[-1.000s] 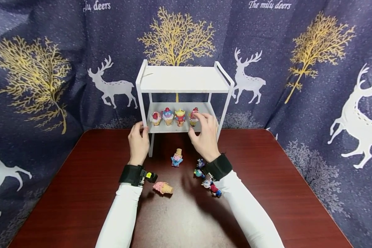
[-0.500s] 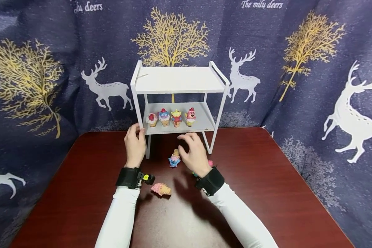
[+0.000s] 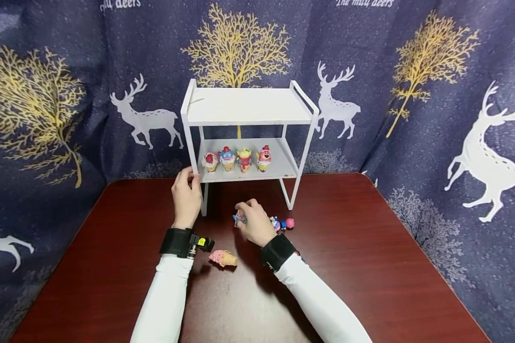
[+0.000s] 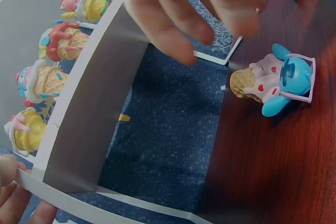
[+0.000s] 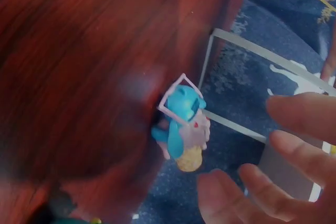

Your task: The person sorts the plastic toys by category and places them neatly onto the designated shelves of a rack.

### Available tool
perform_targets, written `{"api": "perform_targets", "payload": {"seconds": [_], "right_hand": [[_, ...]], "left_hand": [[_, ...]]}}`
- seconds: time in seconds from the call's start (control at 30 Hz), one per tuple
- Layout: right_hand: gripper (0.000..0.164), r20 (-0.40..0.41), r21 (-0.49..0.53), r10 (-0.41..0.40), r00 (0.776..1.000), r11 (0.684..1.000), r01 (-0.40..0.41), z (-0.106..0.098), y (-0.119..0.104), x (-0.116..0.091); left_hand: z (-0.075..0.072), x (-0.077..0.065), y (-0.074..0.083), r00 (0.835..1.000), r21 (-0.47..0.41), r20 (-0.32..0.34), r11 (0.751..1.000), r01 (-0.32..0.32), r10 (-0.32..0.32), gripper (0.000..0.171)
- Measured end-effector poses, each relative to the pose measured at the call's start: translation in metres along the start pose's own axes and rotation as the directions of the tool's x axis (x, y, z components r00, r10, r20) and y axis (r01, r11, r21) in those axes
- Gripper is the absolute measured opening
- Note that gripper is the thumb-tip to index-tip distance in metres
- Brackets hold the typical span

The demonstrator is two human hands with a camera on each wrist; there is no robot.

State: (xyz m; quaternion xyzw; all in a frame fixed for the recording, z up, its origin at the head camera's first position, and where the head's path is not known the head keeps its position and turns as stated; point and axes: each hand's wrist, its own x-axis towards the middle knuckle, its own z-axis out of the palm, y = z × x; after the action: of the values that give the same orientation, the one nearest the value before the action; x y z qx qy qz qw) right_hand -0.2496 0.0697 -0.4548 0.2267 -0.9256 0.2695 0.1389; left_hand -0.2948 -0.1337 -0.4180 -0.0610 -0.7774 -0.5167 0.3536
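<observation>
My left hand (image 3: 186,197) holds the left front post of a white two-tier shelf (image 3: 249,107); in the left wrist view its thumb and fingers (image 4: 14,203) lie on either side of the post. Below the shelf, my right hand (image 3: 256,225) hovers over a blue character figurine with an ice-cream cone (image 5: 182,106), which lies on the table. Both wrist views show the right hand's fingers (image 5: 294,156) spread and apart from it. On the lower tier, several ice-cream-cone figurines (image 3: 244,160) stand in a row, the rightmost one with a pink face (image 3: 263,158).
A pink ice-cream-cone figurine (image 3: 223,258) lies on the dark red table (image 3: 111,267) between the forearms. More small figurines (image 3: 275,224) lie right of my right hand, partly hidden by the wrist. A navy deer-print curtain (image 3: 154,57) hangs behind.
My right hand has left the rightmost figurine on the lower tier, moving down and left to the blue figurine on the table. My left hand stays at the post.
</observation>
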Motion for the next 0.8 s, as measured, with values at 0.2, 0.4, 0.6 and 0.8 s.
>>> {"api": "perform_targets", "payload": {"seconds": [0.2, 0.4, 0.6, 0.8], "right_hand": [[0.035, 0.051, -0.134, 0.027, 0.998, 0.991, -0.020, 0.009, -0.005, 0.004], [0.029, 0.066, -0.251, 0.027, 0.997, 0.968, -0.009, 0.016, -0.009, 0.006], [0.027, 0.137, -0.323, 0.061, 0.989, 0.946, -0.013, 0.019, -0.011, 0.009], [0.025, 0.216, -0.337, 0.094, 0.972, 0.941, -0.016, 0.020, -0.015, 0.013]], "left_hand": [[0.000, 0.001, 0.001, 1.000, -0.004, -0.009, 1.000, -0.008, 0.008, 0.020], [0.001, 0.001, 0.000, 1.000, 0.013, -0.008, 1.000, -0.012, 0.012, 0.021], [0.002, 0.001, 0.001, 0.999, 0.012, -0.023, 1.000, -0.023, 0.023, 0.020], [0.001, 0.001, 0.001, 1.000, -0.002, -0.018, 1.000, -0.025, 0.025, 0.019]]}}
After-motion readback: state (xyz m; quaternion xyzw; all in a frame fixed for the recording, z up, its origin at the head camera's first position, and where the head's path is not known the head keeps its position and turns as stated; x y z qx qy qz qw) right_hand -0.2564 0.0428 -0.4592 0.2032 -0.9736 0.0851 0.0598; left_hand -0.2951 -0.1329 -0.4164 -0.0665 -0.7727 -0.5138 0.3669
